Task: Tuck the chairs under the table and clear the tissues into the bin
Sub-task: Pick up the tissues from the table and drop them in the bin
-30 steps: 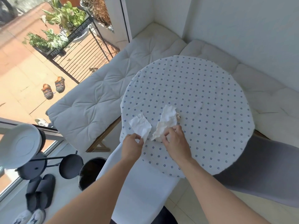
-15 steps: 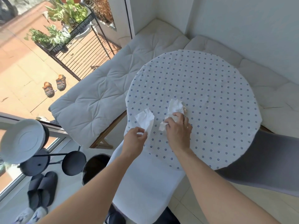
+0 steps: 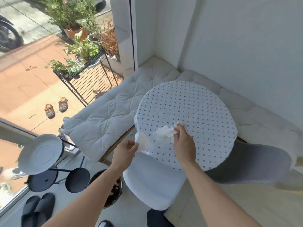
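Each hand pinches a tissue over the near edge of the dotted table [image 3: 188, 102]: the left hand [image 3: 125, 153] a flat one [image 3: 144, 143], the right hand [image 3: 183, 145] a crumpled one [image 3: 164, 132]. The dark bin [image 3: 113, 194] sits on the floor, down and left, nearer the left hand.

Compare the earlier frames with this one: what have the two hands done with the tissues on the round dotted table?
The right hand has gathered the long white tissue from lying spread on the round blue-dotted tablecloth into a crumpled wad in its grip. The left hand has lifted the smaller flat white tissue off the table edge. The white chair and grey chair stay put.
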{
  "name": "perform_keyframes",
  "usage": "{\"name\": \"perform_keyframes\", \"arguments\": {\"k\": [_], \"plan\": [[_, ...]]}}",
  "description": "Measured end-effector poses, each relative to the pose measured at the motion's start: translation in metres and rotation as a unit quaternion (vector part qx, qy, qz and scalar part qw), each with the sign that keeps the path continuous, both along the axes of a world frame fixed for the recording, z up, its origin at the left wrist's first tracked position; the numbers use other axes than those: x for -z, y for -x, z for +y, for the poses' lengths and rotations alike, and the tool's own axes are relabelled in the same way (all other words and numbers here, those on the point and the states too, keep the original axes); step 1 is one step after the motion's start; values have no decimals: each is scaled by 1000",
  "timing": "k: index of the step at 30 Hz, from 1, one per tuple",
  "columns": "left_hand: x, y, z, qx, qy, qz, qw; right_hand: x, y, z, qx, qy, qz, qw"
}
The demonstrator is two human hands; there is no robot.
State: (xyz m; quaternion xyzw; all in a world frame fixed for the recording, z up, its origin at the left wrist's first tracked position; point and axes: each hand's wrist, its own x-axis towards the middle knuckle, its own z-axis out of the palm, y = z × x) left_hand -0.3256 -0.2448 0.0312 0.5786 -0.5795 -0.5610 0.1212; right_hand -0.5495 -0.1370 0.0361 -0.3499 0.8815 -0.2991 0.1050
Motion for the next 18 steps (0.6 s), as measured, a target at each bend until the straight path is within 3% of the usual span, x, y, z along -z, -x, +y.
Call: {"name": "perform_keyframes", "arguments": {"k": [7,18], "plan": [[-33,-62,-10,29,-5,40,999,-35,-20,9,129,34,-85,987],[-43,-117,-17,33,16,54,998,-49,-83,29,102,35,-86,990]]}}
